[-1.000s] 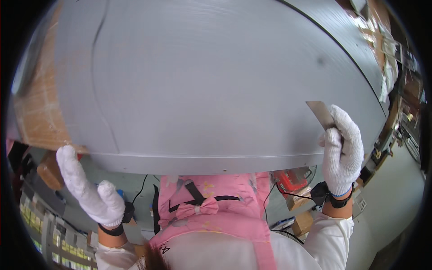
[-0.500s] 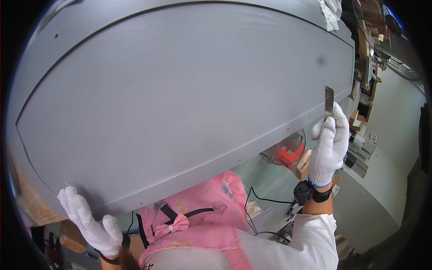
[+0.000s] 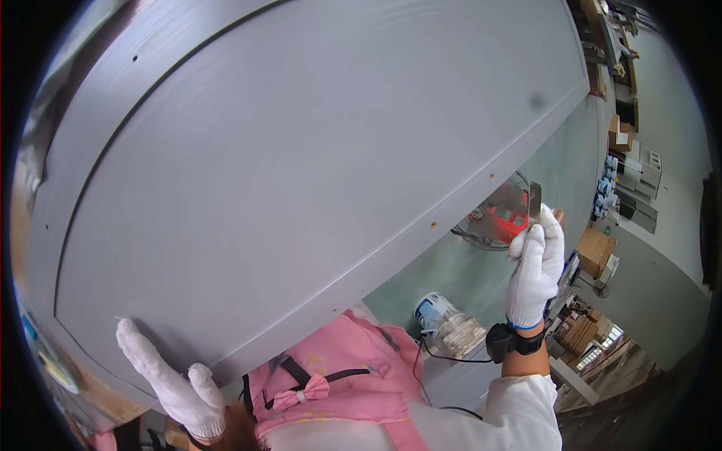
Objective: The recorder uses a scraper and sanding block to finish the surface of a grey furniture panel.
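At far left, a brown surface [image 3: 105, 395] shows beneath the corner of the broad grey panel [image 3: 323, 173] that spreads before you, filling most of the view and slanting up toward the right. Your left hand [image 3: 173, 383], in a white knit glove, reaches over the panel's lower left corner, fingers extended, thumb apart, grasping nothing; whether the fingertips press on the surface you cannot tell from this angle. A dark groove [image 3: 113, 143] curves along the panel's left and far sides, and small holes dot its near edge. Below that edge is your pink apron [image 3: 338, 361] with its bow [image 3: 304, 392]. Farther right, a white and blue bucket [image 3: 435, 310] is down past the panel, and beyond it a red object [image 3: 505, 220] shows behind a wire guard. Your right hand [image 3: 535, 263], also gloved, pinches a thin, flat metal blade [image 3: 535, 199] between thumb and fingers, held upright in the view, just outside the panel's near edge. At right is a cardboard box [image 3: 594, 252].
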`<action>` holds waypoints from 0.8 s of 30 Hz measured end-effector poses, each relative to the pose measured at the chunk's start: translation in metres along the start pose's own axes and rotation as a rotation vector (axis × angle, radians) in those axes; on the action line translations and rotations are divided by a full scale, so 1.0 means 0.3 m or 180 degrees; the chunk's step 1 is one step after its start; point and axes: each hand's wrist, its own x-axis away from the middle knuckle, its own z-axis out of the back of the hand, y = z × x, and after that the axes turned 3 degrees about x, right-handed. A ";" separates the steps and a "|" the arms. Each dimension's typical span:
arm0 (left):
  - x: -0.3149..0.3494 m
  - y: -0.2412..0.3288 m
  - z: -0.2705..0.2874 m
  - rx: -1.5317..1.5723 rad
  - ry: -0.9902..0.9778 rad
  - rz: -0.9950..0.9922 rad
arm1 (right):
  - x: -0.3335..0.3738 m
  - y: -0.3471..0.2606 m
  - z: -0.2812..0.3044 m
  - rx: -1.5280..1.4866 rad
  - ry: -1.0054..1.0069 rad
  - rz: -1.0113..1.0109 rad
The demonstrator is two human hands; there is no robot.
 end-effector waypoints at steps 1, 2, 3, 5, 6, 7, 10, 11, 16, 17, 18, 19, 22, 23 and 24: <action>-0.006 -0.014 -0.010 -0.0017 0.0101 -0.0137 | 0.008 0.005 0.021 -0.0052 0.0015 -0.0045; -0.009 -0.016 -0.013 -0.0114 0.0060 -0.0221 | 0.016 0.011 0.038 -0.0121 0.0080 -0.0092; -0.008 -0.016 -0.014 -0.0213 0.0019 -0.0302 | 0.023 0.017 0.052 -0.0191 0.0142 -0.0139; -0.015 -0.015 -0.015 -0.0407 -0.0029 -0.0485 | 0.044 0.005 0.066 -0.0256 0.0303 -0.0233; -0.016 -0.012 -0.019 -0.0495 -0.0037 -0.0566 | 0.050 0.008 0.086 -0.0249 0.0251 -0.0295; -0.021 -0.011 -0.023 -0.0573 -0.0051 -0.0663 | 0.066 0.019 0.104 -0.0234 0.0216 -0.0366; -0.037 0.010 -0.022 -0.0616 -0.0071 -0.0598 | 0.088 0.037 0.138 -0.0320 0.0274 -0.0510; -0.040 0.017 -0.028 -0.0702 -0.0054 -0.0571 | 0.083 0.043 0.146 -0.0326 0.0273 -0.0513; -0.056 0.070 -0.077 -0.1067 0.0060 -0.0516 | -0.021 0.108 0.195 -0.0238 0.0230 -0.0687; -0.069 0.091 -0.090 -0.1053 0.0076 -0.0496 | -0.054 0.136 0.205 -0.0269 0.0263 -0.0736; -0.085 0.117 -0.105 -0.1035 0.0091 -0.0474 | -0.095 0.163 0.220 -0.0297 0.0294 -0.0782; -0.072 0.153 -0.120 -0.1054 0.0116 -0.0356 | -0.148 0.198 0.224 -0.0340 0.0229 -0.0798; -0.120 0.324 -0.193 -0.1011 0.0110 -0.0006 | -0.300 0.344 0.295 -0.0456 0.0144 -0.0822; -0.146 0.401 -0.227 -0.0962 0.0132 -0.0040 | -0.364 0.399 0.332 -0.0497 0.0082 -0.0840; -0.182 0.481 -0.266 -0.0918 0.0150 -0.0084 | -0.418 0.461 0.371 -0.0542 0.0047 -0.0962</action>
